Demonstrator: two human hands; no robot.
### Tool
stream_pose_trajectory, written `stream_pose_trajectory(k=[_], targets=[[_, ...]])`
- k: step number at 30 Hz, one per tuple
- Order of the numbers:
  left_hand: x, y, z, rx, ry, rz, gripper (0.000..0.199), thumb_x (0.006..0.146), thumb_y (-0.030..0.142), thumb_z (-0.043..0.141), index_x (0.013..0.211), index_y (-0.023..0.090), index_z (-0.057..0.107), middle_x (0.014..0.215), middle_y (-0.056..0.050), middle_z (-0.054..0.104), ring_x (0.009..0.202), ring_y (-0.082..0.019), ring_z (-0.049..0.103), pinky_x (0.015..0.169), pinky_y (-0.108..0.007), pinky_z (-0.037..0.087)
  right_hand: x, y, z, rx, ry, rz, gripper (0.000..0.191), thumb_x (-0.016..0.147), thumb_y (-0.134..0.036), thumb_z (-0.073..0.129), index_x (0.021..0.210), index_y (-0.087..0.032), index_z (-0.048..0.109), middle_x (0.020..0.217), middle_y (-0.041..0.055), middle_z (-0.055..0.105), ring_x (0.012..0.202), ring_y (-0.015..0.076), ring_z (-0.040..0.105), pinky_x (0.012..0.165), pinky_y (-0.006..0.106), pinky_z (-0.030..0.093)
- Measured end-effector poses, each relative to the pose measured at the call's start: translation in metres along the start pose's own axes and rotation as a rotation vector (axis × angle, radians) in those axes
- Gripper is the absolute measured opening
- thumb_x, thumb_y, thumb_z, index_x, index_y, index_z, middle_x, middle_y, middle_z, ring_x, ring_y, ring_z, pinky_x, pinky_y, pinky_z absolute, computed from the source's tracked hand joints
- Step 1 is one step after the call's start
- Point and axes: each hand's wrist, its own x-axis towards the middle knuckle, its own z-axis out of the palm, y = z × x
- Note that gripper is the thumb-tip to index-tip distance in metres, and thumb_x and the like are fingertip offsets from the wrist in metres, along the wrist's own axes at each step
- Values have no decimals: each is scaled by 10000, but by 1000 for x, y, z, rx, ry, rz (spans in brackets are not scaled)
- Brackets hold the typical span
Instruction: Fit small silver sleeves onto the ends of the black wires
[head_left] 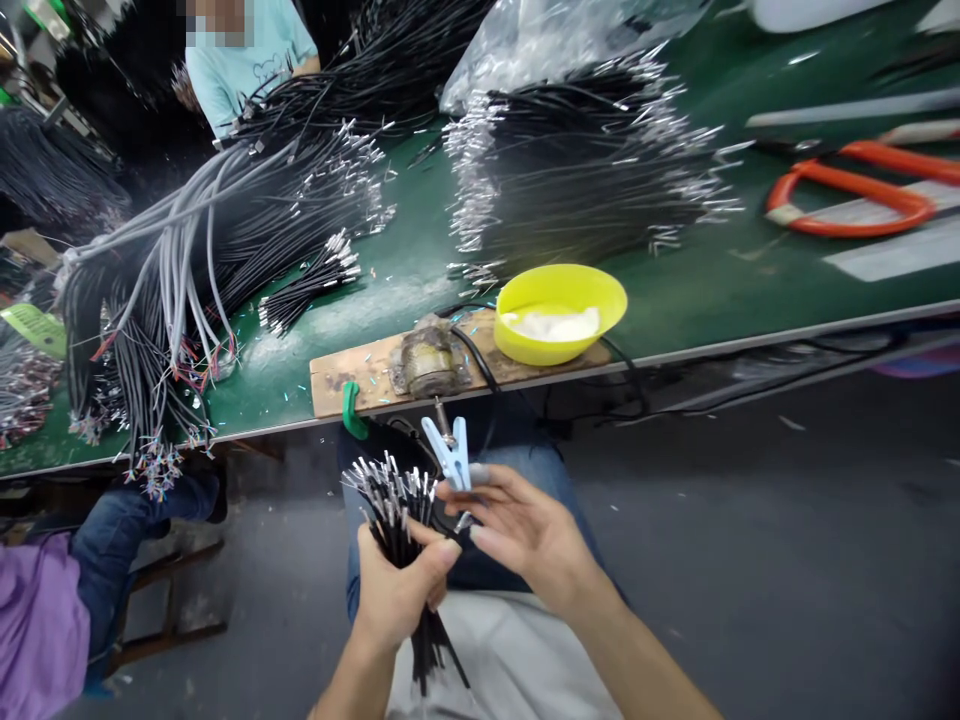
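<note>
My left hand (397, 585) is wrapped round a bundle of short black cables (390, 505) with silvery tips fanned out at the top, held above my lap. Just right of it, my right hand (525, 535) has its fingers partly spread beside a light blue clothespin (451, 455). The clothespin sits on a metal shaft below a small motor (431, 360) fixed to a wooden board (341, 385). Whether a cable lies between my right fingertips is too small to tell. A yellow bowl (559, 310) with white material stands on the board's right part.
Piles of black cables (585, 160) and grey cables (187, 230) cover the green table (697, 310). Orange-handled scissors (855, 190) lie at the right. A person in a light blue shirt (255, 60) is across the table; another's jeans-clad leg (142, 530) shows at left.
</note>
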Motion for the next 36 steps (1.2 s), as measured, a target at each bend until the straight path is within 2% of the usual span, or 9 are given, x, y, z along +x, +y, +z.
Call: stream_pose_trajectory(k=[5,9,13,17,21,25,30,33,36], targets=[[2,-6,-4,-49,-37,-89,438,591,446,736,454,159,436,306,88,350,261,-17,291,292,-169,250,-1,-5,9,-131,66,-16,235,587,-281,771,767,-202,643,625,32,705,609,179,671,594,257,546],[4,-22,-7,-165,-7,-92,408,570,463,746,563,162,470,337,98,380,272,-18,285,294,-166,237,-3,-9,14,-235,147,-75,190,571,-258,768,695,-199,637,588,27,693,560,177,660,545,249,539],[6,-30,-7,-216,22,-55,420,557,482,745,635,178,466,361,110,392,270,-20,283,288,-168,268,-5,-8,12,-241,138,-80,188,595,-294,751,717,-200,643,611,29,681,580,178,650,567,260,541],[10,-24,-6,-196,-3,-35,417,566,463,750,578,171,451,306,115,351,252,-16,275,273,-154,242,-3,-7,9,-298,94,-138,207,635,-328,720,785,-198,663,673,43,667,611,178,613,573,272,518],[12,-18,-7,-157,-16,-30,437,553,488,747,530,157,463,277,107,332,227,-9,241,243,-145,190,1,-6,11,-447,5,-265,137,710,-311,664,627,-203,654,614,32,606,603,175,545,572,278,449],[13,-16,-10,-100,-11,-12,413,542,487,750,531,139,528,278,94,345,234,-16,262,249,-146,210,2,-3,12,-260,-36,-70,250,689,-415,673,600,-187,623,592,16,564,566,158,504,537,266,403],[11,-15,-11,50,81,186,311,495,411,775,486,144,617,328,21,475,279,-77,386,293,-205,320,7,-3,17,194,-187,260,371,550,-507,724,563,-162,587,478,-35,441,450,99,369,461,236,328],[8,-12,-10,118,105,223,223,480,354,781,477,174,648,447,-29,596,442,-180,551,445,-298,462,17,-13,19,207,-169,275,329,536,-415,740,483,-156,545,448,-49,389,435,81,312,434,223,286],[5,-6,-9,134,111,243,136,495,325,773,493,240,668,509,-18,648,537,-234,600,538,-359,496,30,-23,20,178,-3,222,289,565,-389,744,516,-159,575,463,-41,441,443,89,366,437,224,327]])
